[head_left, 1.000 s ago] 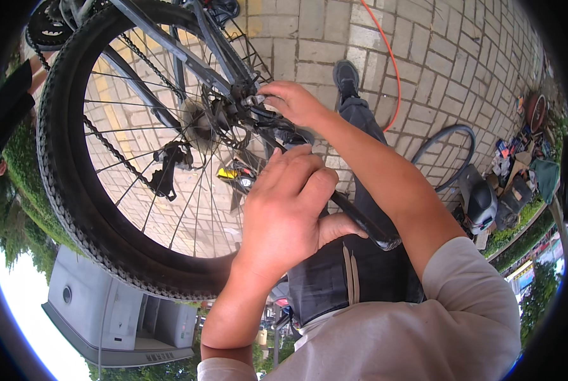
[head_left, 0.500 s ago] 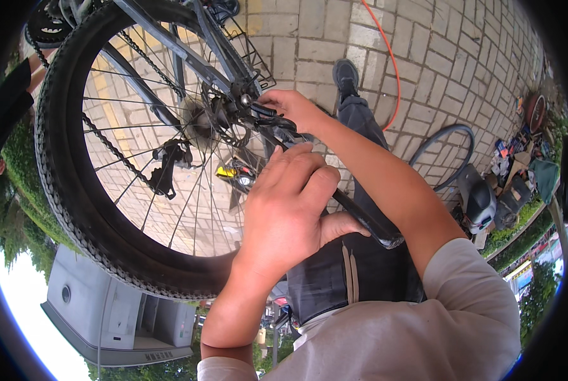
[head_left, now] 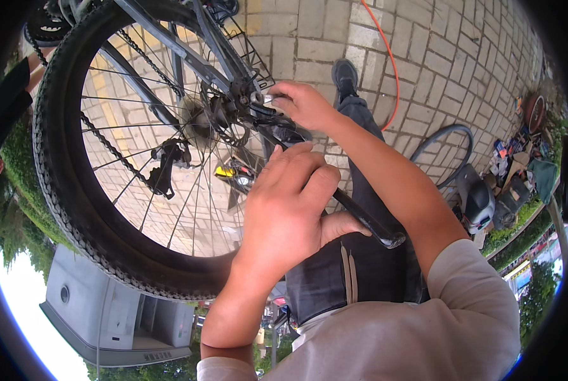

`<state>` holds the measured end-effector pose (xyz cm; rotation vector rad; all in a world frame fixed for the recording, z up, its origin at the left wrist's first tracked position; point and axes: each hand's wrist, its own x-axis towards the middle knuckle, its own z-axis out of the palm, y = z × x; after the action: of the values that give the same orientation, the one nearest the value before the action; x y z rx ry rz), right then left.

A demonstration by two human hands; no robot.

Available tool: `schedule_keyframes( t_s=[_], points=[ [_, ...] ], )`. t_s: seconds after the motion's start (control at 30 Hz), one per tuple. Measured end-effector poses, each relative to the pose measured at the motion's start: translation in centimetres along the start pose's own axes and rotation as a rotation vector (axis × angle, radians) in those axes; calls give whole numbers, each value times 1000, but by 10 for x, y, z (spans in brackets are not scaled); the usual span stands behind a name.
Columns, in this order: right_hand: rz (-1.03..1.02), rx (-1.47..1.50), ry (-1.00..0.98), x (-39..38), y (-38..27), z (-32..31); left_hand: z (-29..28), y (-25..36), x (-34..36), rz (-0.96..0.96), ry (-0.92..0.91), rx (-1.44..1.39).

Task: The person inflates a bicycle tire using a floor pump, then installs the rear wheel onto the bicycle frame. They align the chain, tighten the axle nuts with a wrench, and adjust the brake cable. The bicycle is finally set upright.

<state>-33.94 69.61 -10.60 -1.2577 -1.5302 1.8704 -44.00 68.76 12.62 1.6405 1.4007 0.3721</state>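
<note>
My left hand (head_left: 287, 200), fingers curled, grips a black bar (head_left: 382, 230) with a rounded end, which runs up toward the rear hub (head_left: 204, 124) of a grey bicycle. My right hand (head_left: 303, 105) is closed at a small silver part (head_left: 258, 98) beside the axle, just above a coiled black spring (head_left: 265, 111). The rear wheel (head_left: 64, 178), with its knobbly tyre, fills the left half of the head view. The derailleur (head_left: 163, 174) and chain hang below the sprockets.
A red hose (head_left: 395, 76) lies on the paving. On the right are a loose black tube (head_left: 458, 130) and piled items (head_left: 525, 165). A yellow-and-black object (head_left: 227, 172) lies behind the spokes. Another person's leg (head_left: 14, 95) is at the far left, above a grey vehicle (head_left: 106, 305).
My right hand's fingers have shifted at the silver part, dipping behind it and coming back up over it. My left hand has stayed on the black bar.
</note>
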Motion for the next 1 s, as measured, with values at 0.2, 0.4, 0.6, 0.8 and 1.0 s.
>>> schedule_keyframes(
  t_s=[0.2,0.4,0.6,0.8,1.0],
  points=[
    [-341,-309,-84,28,16,-5,-1,-1,0,-2,-5,-3],
    [-643,-329,-72,57,27,-6,0,-1,0,-1,0,-13],
    [-385,-260,-245,52,29,2,-1,-1,1,-6,-4,-12],
    [-309,-227,-97,38,24,13,-1,-1,1,-11,-5,-18],
    [-190,-252,53,16,27,37,-1,0,3,1,-12,-15]
  ],
)
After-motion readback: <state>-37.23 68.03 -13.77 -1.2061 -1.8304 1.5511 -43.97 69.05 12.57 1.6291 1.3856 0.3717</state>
